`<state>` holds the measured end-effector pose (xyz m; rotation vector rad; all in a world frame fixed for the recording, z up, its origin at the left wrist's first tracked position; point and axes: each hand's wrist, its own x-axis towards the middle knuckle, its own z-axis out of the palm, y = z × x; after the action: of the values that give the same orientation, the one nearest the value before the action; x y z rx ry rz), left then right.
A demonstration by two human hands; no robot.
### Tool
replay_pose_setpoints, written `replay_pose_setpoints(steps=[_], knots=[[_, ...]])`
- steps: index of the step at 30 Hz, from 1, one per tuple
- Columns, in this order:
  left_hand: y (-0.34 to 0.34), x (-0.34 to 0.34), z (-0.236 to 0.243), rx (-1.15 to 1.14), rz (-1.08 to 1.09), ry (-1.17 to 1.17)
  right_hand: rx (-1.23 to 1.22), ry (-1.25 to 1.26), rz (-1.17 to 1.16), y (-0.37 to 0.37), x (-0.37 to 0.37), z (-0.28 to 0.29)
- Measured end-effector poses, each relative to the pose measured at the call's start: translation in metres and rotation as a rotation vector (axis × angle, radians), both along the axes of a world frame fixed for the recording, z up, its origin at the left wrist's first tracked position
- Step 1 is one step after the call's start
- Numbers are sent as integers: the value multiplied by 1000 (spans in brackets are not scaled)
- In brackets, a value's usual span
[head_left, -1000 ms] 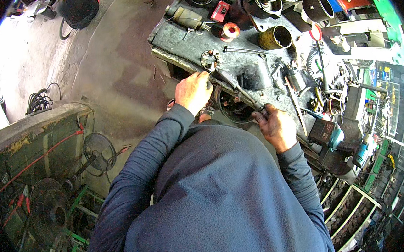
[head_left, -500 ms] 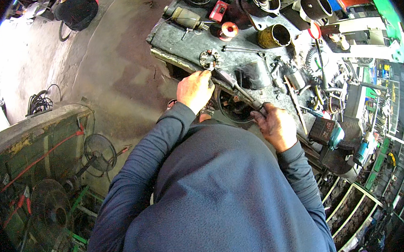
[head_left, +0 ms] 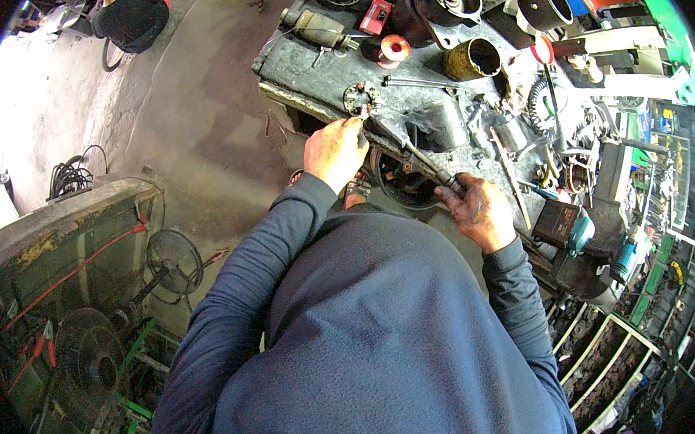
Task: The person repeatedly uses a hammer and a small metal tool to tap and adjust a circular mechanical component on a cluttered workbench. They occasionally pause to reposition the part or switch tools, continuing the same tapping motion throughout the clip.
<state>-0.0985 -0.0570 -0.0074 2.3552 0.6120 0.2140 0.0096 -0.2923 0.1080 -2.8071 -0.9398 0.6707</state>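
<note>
My right hand (head_left: pixel 481 213) is wrapped round the dark handle of a soldering iron (head_left: pixel 418 158), whose long metal shaft slants up and left along the bench's near edge. The iron's tip end lies close to a round, open part with several small pieces around its ring (head_left: pixel 360 98), near the bench corner. My left hand (head_left: pixel 334 154) is closed in a pinch just below that ring; what its fingertips hold, if anything, is too small to make out. A dull metal cylinder (head_left: pixel 445 126) lies right of the iron's shaft.
On the grey bench (head_left: pixel 293 66) stand an orange-rimmed spool (head_left: pixel 393 49), a red box (head_left: pixel 376 17), a motor body (head_left: pixel 320 31) and a yellowish cylinder (head_left: pixel 478 58). Cordless tools (head_left: pixel 580 232) and loose metal parts crowd the right. A fan (head_left: pixel 87 360) stands lower left.
The soldering iron and my right hand have shifted slightly, and the hand's grip has turned a little. My left hand stays almost in place by the ring.
</note>
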Motion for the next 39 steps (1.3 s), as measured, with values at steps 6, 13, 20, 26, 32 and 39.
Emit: replay_pose_setpoints(steps=[6, 13, 20, 26, 32, 39], knots=[[-1, 1, 1, -11, 0, -1, 25, -8, -2, 2, -5, 4], [-3, 3, -4, 11, 14, -44, 74, -171, 81, 0, -21, -2], [-1, 3, -1, 3, -6, 1, 4, -68, 9, 3, -19, 0], [-1, 3, -1, 6, -7, 7, -6, -30, -12, 6, -18, 5], [-1, 3, -6, 16, -17, -20, 8, -19, -25, 5, -18, 4], [-2, 1, -11, 25, -9, -56, 25, -238, 59, 4, -26, 1]])
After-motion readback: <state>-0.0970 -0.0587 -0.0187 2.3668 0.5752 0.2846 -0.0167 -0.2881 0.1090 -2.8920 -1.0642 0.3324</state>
